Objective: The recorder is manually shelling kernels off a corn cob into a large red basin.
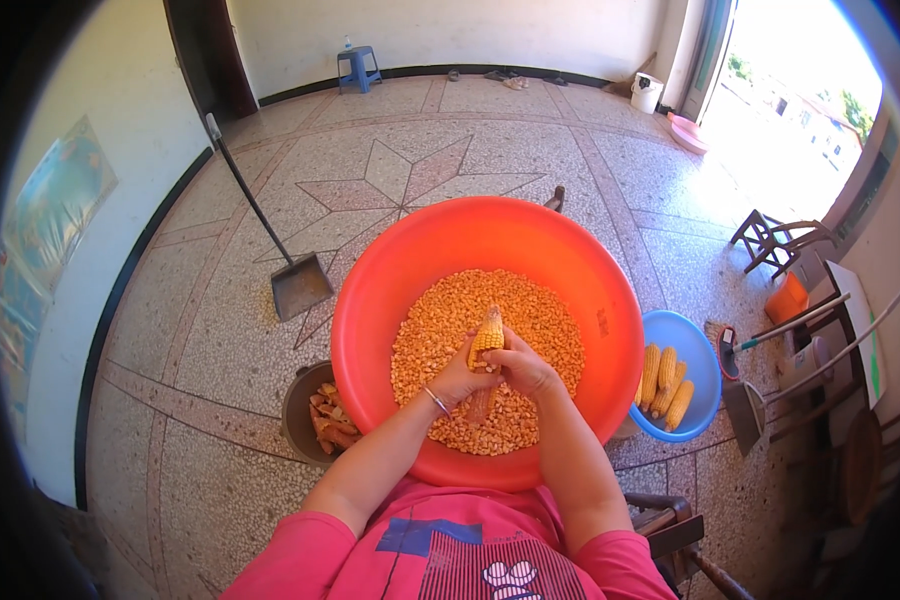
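An ear of corn [489, 330] is gripped in both hands above a large red plastic basin [487, 232]. Kernels still cover its far end, while the near end is a bare reddish cob. My left hand [456, 379], with a bracelet at the wrist, wraps around the ear from the left. From the right, my right hand [523, 367] holds it too, its thumb against the kernels. Beneath them, a wide layer of loose yellow corn kernels [435, 315] covers the basin's bottom.
At right, a blue basin [709, 375] holds several whole ears of corn [667, 375]. A dark bucket [296, 412] of bare cobs [334, 424] stands at left. A long-handled dustpan [300, 289] stands beyond it. Chairs [780, 240] and a mop [727, 352] line the right side.
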A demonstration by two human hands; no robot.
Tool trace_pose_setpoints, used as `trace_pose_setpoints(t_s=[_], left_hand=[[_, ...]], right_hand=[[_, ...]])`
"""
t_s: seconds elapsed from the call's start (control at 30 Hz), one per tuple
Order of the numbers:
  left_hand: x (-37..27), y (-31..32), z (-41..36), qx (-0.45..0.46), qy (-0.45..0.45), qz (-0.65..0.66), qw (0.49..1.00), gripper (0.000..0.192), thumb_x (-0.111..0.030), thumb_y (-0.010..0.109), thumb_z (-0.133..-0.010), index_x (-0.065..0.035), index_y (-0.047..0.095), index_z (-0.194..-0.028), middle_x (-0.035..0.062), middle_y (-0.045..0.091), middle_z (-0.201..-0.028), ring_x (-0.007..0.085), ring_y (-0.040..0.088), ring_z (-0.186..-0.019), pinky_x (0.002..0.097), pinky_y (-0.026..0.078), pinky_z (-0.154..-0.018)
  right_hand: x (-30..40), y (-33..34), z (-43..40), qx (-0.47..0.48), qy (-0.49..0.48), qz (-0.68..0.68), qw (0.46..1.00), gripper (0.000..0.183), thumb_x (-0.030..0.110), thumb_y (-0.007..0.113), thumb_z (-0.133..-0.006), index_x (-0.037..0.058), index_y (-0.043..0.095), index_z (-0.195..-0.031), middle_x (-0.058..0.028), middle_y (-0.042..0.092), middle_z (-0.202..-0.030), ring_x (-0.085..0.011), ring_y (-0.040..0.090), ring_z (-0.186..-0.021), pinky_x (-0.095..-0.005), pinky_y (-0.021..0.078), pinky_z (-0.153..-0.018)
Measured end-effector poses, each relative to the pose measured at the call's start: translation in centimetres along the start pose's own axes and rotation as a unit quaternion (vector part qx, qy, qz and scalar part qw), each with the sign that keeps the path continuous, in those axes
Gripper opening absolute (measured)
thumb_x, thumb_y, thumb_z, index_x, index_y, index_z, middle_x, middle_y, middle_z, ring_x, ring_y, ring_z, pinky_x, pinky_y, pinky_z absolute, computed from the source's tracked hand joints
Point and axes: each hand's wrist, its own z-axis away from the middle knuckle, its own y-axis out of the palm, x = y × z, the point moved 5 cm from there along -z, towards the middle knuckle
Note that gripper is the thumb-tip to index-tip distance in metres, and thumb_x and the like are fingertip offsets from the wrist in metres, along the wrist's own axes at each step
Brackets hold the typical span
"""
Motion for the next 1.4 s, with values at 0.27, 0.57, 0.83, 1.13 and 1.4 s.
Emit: trace_pose_setpoints(t_s=[0.27, 0.57, 0.83, 1.13, 1.4], left_hand=[[0.4, -0.4, -0.3, 0.035, -0.03, 0.001, 0.999, 0.065, 0.003, 0.067, -0.068, -0.007, 0.037, -0.125, 0.005, 0.052, -0.105, 0.0156, 0.052, -0.097, 0.0299, 0.046, -0.081], [0.9, -0.8, -0.1, 0.022, -0.057, 0.049, 0.997, 0.068, -0.005, 0.071, -0.07, -0.006, 0.035, -0.128, 0.0065, 0.052, -0.108, 0.0159, 0.052, -0.098, 0.03, 0.046, -0.082], [2.0, -1.3, -0.9, -0.002, 0.004, -0.059, 0.998, 0.057, -0.002, 0.066, -0.073, -0.0065, 0.038, -0.122, 0.0046, 0.053, -0.101, 0.0147, 0.053, -0.091, 0.0278, 0.047, -0.077], [0.8, -0.7, -0.5, -0.038, 0.045, -0.067, 0.996, 0.064, -0.007, 0.069, -0.07, -0.004, 0.037, -0.125, 0.0086, 0.054, -0.102, 0.017, 0.055, -0.094, 0.03, 0.047, -0.079], [0.6, -0.9, -0.3, -0.052, 0.023, -0.079, 0.995, 0.058, -0.007, 0.069, -0.071, -0.0052, 0.04, -0.12, 0.0098, 0.053, -0.107, 0.0184, 0.054, -0.099, 0.0314, 0.047, -0.082]], right_hand=[[0.4, -0.1, 0.2, 0.036, -0.029, 0.096, 0.994, 0.065, 0.013, 0.069, -0.074, 0.0047, 0.034, -0.129, -0.0091, 0.05, -0.113, -0.0208, 0.047, -0.108, -0.0357, 0.0382, -0.092], [0.0, -0.5, -0.2, 0.031, 0.002, -0.04, 0.999, 0.054, 0.013, 0.064, -0.08, 0.0038, 0.038, -0.126, -0.0081, 0.052, -0.108, -0.0186, 0.05, -0.101, -0.0331, 0.0428, -0.086], [-0.5, 0.4, -0.6, -0.034, -0.028, 0.076, 0.996, 0.056, 0.004, 0.069, -0.072, 0.0013, 0.04, -0.12, -0.0071, 0.054, -0.102, -0.0164, 0.055, -0.086, -0.0282, 0.0467, -0.078], [-1.0, -0.7, -0.7, -0.035, -0.008, 0.063, 0.997, 0.066, 0.025, 0.068, -0.078, 0.0008, 0.033, -0.128, -0.011, 0.05, -0.112, -0.0195, 0.047, -0.104, -0.0346, 0.04, -0.089], [-1.3, -0.6, -0.6, -0.062, 0.001, 0.116, 0.991, 0.053, 0.026, 0.063, -0.083, 0.0027, 0.038, -0.124, -0.0057, 0.05, -0.103, -0.0145, 0.048, -0.095, -0.0301, 0.0422, -0.082]])
